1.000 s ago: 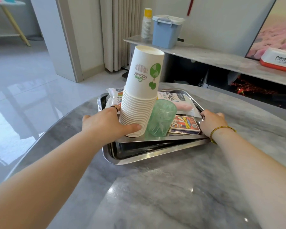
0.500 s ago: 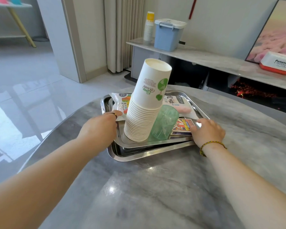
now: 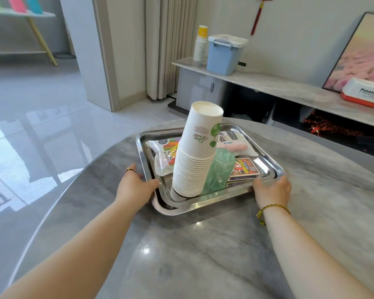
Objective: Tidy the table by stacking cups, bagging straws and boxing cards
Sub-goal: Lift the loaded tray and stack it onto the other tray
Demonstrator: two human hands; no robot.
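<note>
Both hands at the loaded tray, tidying seemingly finished.

On the worktop (image 3: 203,255), tray (image 3: 266,147) holds stacked cups (image 3: 194,167) centre, straw bags (image 3: 162,156) behind, cards (image 3: 243,169) right (apparently boxed); left hand (image 3: 134,186) and right hand (image 3: 272,190) fingers curl on its near corners. Next: lift level.

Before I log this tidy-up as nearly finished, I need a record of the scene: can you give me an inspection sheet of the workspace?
Surface: grey marble-look round table, glossy, bare near the camera.
Job's things: tall leaning stack of white paper cups, green translucent plastic cup, card boxes and two straw bags, all on nested steel trays.
Clutter: nothing seen loose on the table.
Grippers: left hand and right hand at the trays' near corners.
Cables: nothing seen.
Surroundings: sideboard carrying a blue lidded bin.
</note>
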